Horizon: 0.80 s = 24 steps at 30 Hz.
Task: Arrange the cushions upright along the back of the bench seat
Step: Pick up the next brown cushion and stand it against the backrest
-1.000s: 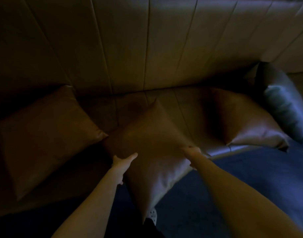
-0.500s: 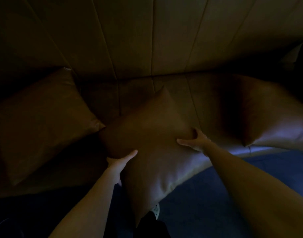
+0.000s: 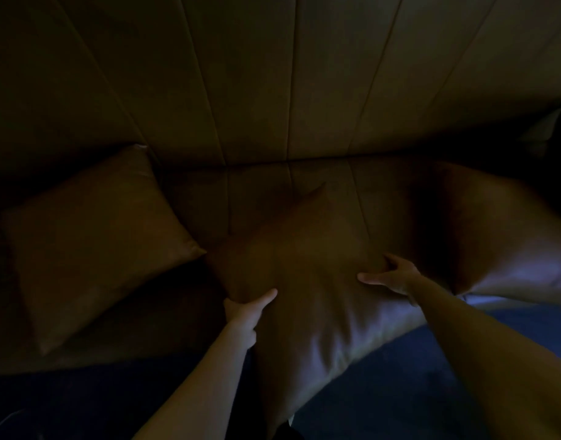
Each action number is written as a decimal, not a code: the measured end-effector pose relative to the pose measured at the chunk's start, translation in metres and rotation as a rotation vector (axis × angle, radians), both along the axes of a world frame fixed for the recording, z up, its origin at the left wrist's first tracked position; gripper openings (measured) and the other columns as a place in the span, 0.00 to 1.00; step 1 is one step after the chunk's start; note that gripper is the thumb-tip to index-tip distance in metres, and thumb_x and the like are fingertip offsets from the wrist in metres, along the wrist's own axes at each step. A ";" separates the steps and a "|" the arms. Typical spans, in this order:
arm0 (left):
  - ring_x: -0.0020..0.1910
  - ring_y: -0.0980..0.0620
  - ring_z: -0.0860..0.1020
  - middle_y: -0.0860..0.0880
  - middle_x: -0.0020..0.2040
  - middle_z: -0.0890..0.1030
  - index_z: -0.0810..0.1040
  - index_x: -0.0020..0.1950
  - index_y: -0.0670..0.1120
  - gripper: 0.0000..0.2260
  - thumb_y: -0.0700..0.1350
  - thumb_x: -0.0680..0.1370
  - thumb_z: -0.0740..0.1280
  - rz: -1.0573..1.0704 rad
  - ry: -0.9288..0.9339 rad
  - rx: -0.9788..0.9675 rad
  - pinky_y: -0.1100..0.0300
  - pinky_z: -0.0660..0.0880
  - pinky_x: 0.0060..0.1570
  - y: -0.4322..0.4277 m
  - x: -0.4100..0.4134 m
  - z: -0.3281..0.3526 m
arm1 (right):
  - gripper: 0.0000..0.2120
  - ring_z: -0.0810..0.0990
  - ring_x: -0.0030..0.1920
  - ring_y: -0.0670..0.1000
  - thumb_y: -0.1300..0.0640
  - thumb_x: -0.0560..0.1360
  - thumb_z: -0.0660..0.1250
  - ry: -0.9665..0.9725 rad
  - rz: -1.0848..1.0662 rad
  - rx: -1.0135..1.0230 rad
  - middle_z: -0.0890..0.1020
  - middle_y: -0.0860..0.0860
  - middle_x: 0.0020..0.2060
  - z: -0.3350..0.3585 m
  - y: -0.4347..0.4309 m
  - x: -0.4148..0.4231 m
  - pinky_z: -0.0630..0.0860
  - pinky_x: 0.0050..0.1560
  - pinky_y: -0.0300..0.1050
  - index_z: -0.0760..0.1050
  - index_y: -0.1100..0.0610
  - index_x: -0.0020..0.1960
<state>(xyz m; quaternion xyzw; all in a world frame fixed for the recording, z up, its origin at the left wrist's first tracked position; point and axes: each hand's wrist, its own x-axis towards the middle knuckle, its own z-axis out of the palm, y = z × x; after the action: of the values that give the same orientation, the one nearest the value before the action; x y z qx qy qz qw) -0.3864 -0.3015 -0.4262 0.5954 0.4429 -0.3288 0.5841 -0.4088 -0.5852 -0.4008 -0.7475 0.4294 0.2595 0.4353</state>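
In dim light a brown leather cushion (image 3: pixel 307 265) sits diamond-wise at the middle of the brown bench seat (image 3: pixel 257 192), its lower corner hanging past the seat's front edge. My left hand (image 3: pixel 245 309) grips its left edge, thumb on top. My right hand (image 3: pixel 393 274) holds its right side with fingers spread on the face. A second brown cushion (image 3: pixel 91 236) lies tilted on the seat to the left. A third brown cushion (image 3: pixel 501 236) lies to the right, partly behind my right arm.
The panelled bench back (image 3: pixel 272 74) rises behind the seat. Dark blue floor (image 3: pixel 415 392) runs in front of the bench. A dark shape (image 3: pixel 558 128) shows at the far right edge.
The view has swung left and closer; the grey cushion at the far right has left the frame. Both hands have pushed the middle cushion farther back onto the seat.
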 end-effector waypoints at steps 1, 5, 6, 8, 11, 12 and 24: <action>0.73 0.37 0.63 0.42 0.75 0.64 0.54 0.78 0.52 0.51 0.45 0.63 0.81 0.000 -0.014 -0.026 0.36 0.61 0.69 -0.005 0.001 0.003 | 0.50 0.63 0.73 0.63 0.51 0.63 0.80 -0.009 -0.012 -0.014 0.61 0.58 0.74 0.005 -0.006 -0.001 0.65 0.70 0.61 0.57 0.52 0.77; 0.74 0.38 0.62 0.43 0.76 0.62 0.51 0.79 0.53 0.54 0.45 0.62 0.81 -0.032 -0.093 -0.059 0.38 0.62 0.70 -0.021 0.020 0.009 | 0.48 0.66 0.70 0.63 0.52 0.61 0.81 -0.051 -0.087 -0.037 0.65 0.58 0.72 0.016 -0.019 0.001 0.68 0.66 0.60 0.60 0.52 0.76; 0.74 0.39 0.62 0.43 0.76 0.61 0.50 0.79 0.53 0.54 0.45 0.62 0.81 -0.040 -0.116 -0.052 0.38 0.62 0.70 -0.022 0.029 0.009 | 0.49 0.67 0.70 0.63 0.53 0.61 0.81 -0.072 -0.103 -0.031 0.66 0.58 0.72 0.017 -0.019 0.005 0.69 0.66 0.60 0.61 0.51 0.75; 0.75 0.39 0.61 0.44 0.77 0.61 0.50 0.79 0.53 0.55 0.45 0.62 0.81 -0.049 -0.159 -0.033 0.38 0.62 0.70 -0.020 0.050 0.010 | 0.50 0.68 0.69 0.63 0.52 0.60 0.81 -0.113 -0.129 -0.023 0.67 0.58 0.71 0.016 -0.017 0.019 0.70 0.66 0.61 0.60 0.51 0.75; 0.75 0.39 0.61 0.44 0.77 0.61 0.50 0.79 0.53 0.54 0.44 0.63 0.81 -0.053 -0.200 -0.001 0.38 0.62 0.70 -0.013 0.086 0.006 | 0.50 0.69 0.69 0.62 0.55 0.60 0.82 -0.162 -0.164 0.002 0.68 0.58 0.71 0.010 -0.011 0.047 0.71 0.66 0.59 0.60 0.53 0.76; 0.75 0.39 0.61 0.44 0.77 0.61 0.50 0.79 0.53 0.55 0.44 0.62 0.81 -0.053 -0.206 0.006 0.38 0.62 0.70 -0.010 0.096 0.003 | 0.50 0.70 0.69 0.62 0.55 0.60 0.82 -0.169 -0.170 0.013 0.68 0.58 0.71 0.005 -0.009 0.058 0.71 0.66 0.59 0.60 0.53 0.76; 0.74 0.38 0.62 0.44 0.77 0.61 0.46 0.79 0.57 0.57 0.45 0.62 0.81 -0.080 -0.102 -0.016 0.37 0.62 0.70 0.014 0.146 -0.038 | 0.48 0.66 0.71 0.63 0.56 0.65 0.79 -0.107 -0.136 0.042 0.64 0.59 0.73 -0.043 0.015 0.117 0.69 0.67 0.59 0.56 0.51 0.77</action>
<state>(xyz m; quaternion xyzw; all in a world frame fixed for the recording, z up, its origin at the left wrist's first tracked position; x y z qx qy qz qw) -0.2409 -0.2875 -0.4646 0.6242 0.3857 -0.3245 0.5970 -0.2922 -0.5705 -0.4436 -0.7201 0.4500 0.1981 0.4897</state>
